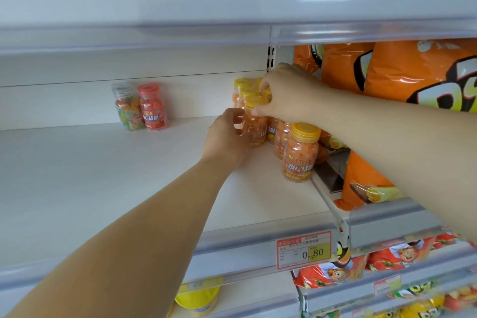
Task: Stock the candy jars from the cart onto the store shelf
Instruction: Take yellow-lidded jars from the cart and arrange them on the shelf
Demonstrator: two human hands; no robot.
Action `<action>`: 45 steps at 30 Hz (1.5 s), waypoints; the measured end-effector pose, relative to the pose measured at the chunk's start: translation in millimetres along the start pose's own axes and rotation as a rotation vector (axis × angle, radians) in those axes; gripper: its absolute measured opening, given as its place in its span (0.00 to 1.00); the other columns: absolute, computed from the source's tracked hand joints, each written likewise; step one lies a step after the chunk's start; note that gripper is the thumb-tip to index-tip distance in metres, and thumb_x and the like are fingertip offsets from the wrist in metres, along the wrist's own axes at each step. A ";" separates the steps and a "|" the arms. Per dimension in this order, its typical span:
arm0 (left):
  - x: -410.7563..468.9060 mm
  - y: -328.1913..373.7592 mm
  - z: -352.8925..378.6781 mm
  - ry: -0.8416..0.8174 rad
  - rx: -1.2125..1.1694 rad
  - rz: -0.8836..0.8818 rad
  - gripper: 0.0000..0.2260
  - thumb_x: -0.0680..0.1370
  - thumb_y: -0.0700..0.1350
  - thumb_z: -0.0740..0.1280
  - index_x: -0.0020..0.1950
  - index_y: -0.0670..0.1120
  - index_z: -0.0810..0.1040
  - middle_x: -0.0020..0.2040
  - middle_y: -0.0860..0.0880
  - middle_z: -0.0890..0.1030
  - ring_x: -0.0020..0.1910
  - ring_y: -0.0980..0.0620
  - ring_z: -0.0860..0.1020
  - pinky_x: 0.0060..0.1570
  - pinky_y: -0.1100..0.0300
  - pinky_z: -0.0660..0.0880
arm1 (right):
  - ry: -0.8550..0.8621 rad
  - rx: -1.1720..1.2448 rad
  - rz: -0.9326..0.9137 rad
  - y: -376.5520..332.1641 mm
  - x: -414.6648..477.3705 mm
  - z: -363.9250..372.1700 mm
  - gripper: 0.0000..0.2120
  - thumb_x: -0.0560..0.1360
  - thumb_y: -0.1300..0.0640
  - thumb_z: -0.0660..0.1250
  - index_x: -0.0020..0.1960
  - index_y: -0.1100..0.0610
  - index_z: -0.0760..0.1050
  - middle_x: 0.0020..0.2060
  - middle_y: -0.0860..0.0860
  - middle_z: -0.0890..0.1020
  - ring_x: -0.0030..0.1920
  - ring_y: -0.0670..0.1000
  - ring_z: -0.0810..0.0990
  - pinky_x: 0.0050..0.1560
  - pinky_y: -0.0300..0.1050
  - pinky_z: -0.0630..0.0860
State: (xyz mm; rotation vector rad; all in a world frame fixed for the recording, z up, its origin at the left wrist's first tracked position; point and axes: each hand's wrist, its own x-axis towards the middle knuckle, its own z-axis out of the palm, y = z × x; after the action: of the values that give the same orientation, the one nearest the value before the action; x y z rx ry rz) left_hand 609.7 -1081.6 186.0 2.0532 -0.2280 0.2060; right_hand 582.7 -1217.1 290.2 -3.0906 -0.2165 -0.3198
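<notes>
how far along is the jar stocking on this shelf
Done: yellow-lidded jars stand clustered at the right end of the shelf, with a red-lidded jar and a clear-lidded jar farther left. In hand: the right hand grips a middle jar by its lid, and the left hand holds its side. Remaining: much of the shelf is bare; the cart is out of view.

Left shelf (103, 175) free; jars (300, 152), bags (402, 72) block right.

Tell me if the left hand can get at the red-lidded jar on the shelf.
Probably yes: only bare shelf lies between the left hand and the red-lidded jar. It must first let go of the yellow-lidded jar it grips.
</notes>
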 end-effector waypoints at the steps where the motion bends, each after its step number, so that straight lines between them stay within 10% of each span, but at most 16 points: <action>1: -1.0 -0.4 0.6 -0.002 -0.006 -0.002 0.20 0.77 0.43 0.70 0.68 0.50 0.72 0.59 0.54 0.78 0.50 0.56 0.79 0.43 0.65 0.74 | -0.002 0.001 -0.005 0.2 -5.8 -4.7 0.28 0.74 0.41 0.69 0.64 0.61 0.75 0.62 0.58 0.75 0.63 0.58 0.73 0.61 0.51 0.73; 8: -4.6 3.7 1.4 -0.051 -0.068 -0.055 0.26 0.75 0.43 0.73 0.71 0.48 0.69 0.58 0.52 0.78 0.54 0.52 0.80 0.51 0.57 0.78 | -0.126 -0.115 -0.013 -3.8 -38.4 -19.5 0.17 0.77 0.50 0.68 0.59 0.60 0.79 0.56 0.57 0.80 0.55 0.57 0.79 0.55 0.51 0.78; 16: 5.9 -2.8 6.7 -0.064 0.000 -0.031 0.23 0.74 0.43 0.71 0.69 0.49 0.72 0.60 0.49 0.76 0.54 0.50 0.81 0.58 0.47 0.78 | -0.269 -0.167 -0.030 -1.7 -53.8 -24.0 0.26 0.72 0.49 0.75 0.67 0.54 0.74 0.62 0.55 0.76 0.61 0.57 0.76 0.60 0.50 0.76; 27: -79.7 32.6 -40.0 0.033 -0.085 -0.041 0.23 0.78 0.41 0.69 0.72 0.51 0.70 0.65 0.52 0.76 0.58 0.56 0.78 0.52 0.69 0.73 | 0.021 -0.084 -0.188 -20.2 -87.5 -18.2 0.22 0.75 0.47 0.69 0.68 0.47 0.72 0.66 0.50 0.71 0.68 0.55 0.67 0.61 0.53 0.73; 34: -252.1 11.1 -119.0 0.085 -0.119 0.070 0.15 0.79 0.34 0.66 0.57 0.54 0.78 0.52 0.53 0.83 0.52 0.61 0.81 0.49 0.70 0.75 | 0.069 0.409 -0.424 -112.0 -189.1 36.3 0.10 0.72 0.49 0.67 0.51 0.48 0.79 0.45 0.45 0.82 0.48 0.53 0.80 0.43 0.51 0.78; 45: -461.0 -197.4 -222.3 0.099 0.122 -0.558 0.12 0.79 0.42 0.67 0.51 0.61 0.79 0.42 0.63 0.82 0.42 0.67 0.79 0.39 0.73 0.73 | -0.711 0.521 -0.321 -288.0 -308.5 239.1 0.11 0.73 0.42 0.65 0.51 0.44 0.78 0.37 0.40 0.79 0.42 0.44 0.79 0.45 0.46 0.78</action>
State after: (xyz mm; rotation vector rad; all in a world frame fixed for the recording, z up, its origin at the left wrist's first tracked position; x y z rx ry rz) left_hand 201.7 -759.4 11.2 2.1346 0.4269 -0.0266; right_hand 291.5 -963.9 -3.6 -2.5039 -0.6801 0.7284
